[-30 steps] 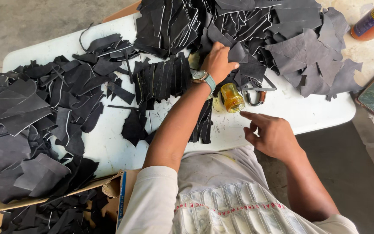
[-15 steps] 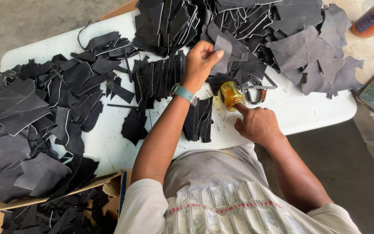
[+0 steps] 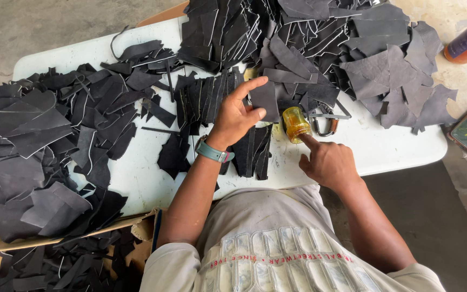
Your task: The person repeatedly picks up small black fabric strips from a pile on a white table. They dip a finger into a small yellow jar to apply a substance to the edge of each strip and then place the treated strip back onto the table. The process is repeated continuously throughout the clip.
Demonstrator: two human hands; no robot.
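a leather workshop: cut black leather pieces [image 3: 39, 135] heaped across a white table [image 3: 136, 173].

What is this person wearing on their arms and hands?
Both hands are bare, with no gloves. The left hand has a teal band around its wrist, like a watch strap. The right hand wears nothing. Short light grey sleeves leave both forearms uncovered.

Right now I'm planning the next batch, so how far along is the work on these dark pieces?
Looks done: a row of strips laid side by side. In hand: the left hand holds one dark piece, while the right hand touches a small amber jar with its forefinger. Left: big heaps at the far side and to the left.
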